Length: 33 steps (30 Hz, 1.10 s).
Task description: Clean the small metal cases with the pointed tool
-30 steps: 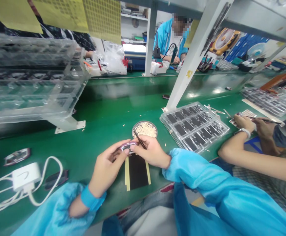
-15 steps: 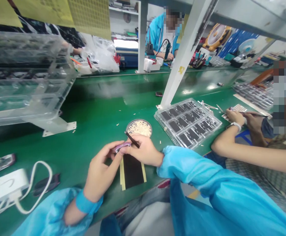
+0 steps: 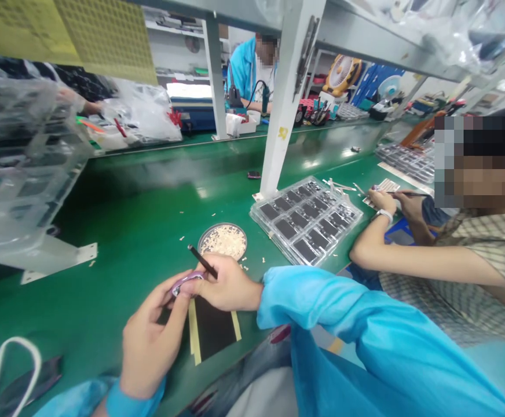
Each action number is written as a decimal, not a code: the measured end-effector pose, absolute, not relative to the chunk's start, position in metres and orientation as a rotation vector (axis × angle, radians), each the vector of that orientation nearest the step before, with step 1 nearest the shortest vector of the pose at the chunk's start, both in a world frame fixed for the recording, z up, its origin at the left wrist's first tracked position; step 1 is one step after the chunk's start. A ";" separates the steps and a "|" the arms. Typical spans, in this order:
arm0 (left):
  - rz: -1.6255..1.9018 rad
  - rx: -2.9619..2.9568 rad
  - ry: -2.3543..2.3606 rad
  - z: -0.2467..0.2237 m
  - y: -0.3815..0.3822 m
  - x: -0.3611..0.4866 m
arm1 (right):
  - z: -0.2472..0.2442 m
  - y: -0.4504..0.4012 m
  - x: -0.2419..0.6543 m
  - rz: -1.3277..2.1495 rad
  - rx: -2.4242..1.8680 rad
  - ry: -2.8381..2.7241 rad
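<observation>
My left hand (image 3: pixel 150 341) pinches a small purple-rimmed oval casing (image 3: pixel 176 286) between thumb and fingers. From the other side, my right hand (image 3: pixel 230 284) presses its thumb against the same casing. A slim black pen-like tool (image 3: pixel 201 260) sticks out of my right hand's grip, pointing up and left; its other end is hidden in the palm. Just beyond my hands stands a round dish (image 3: pixel 200 237) holding many tiny cream-coloured pieces (image 3: pixel 225 238). Below them lies a black pad (image 3: pixel 216 330) with yellow strips along its sides.
A clear tray (image 3: pixel 259 226) of dark rectangular parts lies right of the dish, near a white post (image 3: pixel 285 104). At left are a rack of clear trays (image 3: pixel 57 179) and a white cable (image 3: pixel 18 341). A co-worker's hands (image 3: pixel 387 200) work at right; another person (image 3: pixel 241 63) is across the bench.
The view has turned right, so most things appear shifted left. Both hands keep their grip on the casing, and the black tool remains in my right hand.
</observation>
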State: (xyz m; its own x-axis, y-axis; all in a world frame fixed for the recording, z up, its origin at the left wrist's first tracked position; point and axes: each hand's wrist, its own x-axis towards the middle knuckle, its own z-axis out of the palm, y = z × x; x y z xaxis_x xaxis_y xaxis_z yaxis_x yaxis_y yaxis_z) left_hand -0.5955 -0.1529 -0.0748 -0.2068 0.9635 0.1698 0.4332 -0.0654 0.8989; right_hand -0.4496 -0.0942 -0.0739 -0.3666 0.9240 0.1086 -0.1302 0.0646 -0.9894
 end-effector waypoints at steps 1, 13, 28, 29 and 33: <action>1.248 1.475 1.670 -0.076 -0.153 -0.596 | -0.076 -0.094 -0.450 1.468 -0.859 -1.426; 1.275 1.341 1.560 -0.075 -0.144 -0.591 | -0.080 -0.085 -0.449 1.644 -0.823 -1.365; 1.017 1.699 1.545 -0.079 -0.145 -0.607 | -0.069 -0.070 -0.414 0.902 -0.578 -2.007; 1.024 1.686 1.553 -0.079 -0.145 -0.608 | -0.070 -0.070 -0.414 0.879 -0.561 -2.029; 1.030 1.710 1.604 -0.078 -0.144 -0.608 | -0.073 -0.068 -0.412 0.823 -0.548 -2.058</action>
State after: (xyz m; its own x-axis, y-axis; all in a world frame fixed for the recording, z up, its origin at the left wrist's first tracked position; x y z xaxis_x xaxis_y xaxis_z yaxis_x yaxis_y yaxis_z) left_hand -0.6083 -0.1437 -0.0781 -0.0178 0.9886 0.1497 0.5473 -0.1157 0.8289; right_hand -0.4122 -0.0676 -0.0732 -0.5582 0.6306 0.5393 0.0847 0.6899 -0.7190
